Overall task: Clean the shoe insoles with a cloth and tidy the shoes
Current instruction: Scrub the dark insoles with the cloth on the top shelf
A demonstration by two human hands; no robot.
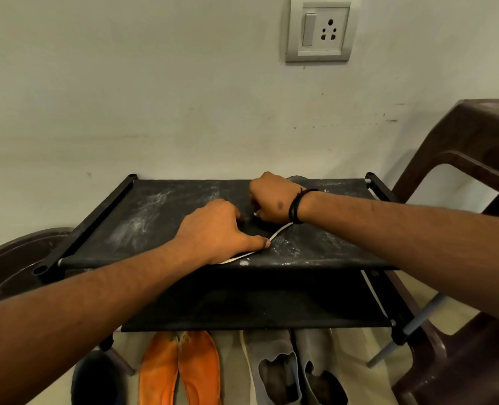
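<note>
**Both hands working a dark insole on the top shelf**

On the top shelf (160,217) of a black shoe rack, both hands press on a dark insole (274,232) with a pale edge, which lies flat across the dusty fabric. The left hand (219,232) is spread over the near end, fingers down and thumb stretched along the pale edge, pinning it rather than gripping it. The right hand (271,200), a black band at its wrist, is curled closed over the far end; a bit of grey material (296,179) shows behind it, possibly the cloth, but I cannot tell whether the hand is holding it.

On the floor below lie a pair of orange insoles (181,372) and a pair of grey shoes (298,369), just beside each other. A brown plastic chair (461,176) stands to the right.

This looks like the wiping step, with one insole in hand and the orange pair seemingly yet to do. The next move likely calls for steady pressure from the left hand while the right rubs along the length, since the fabric shelf may sag underneath.
</note>
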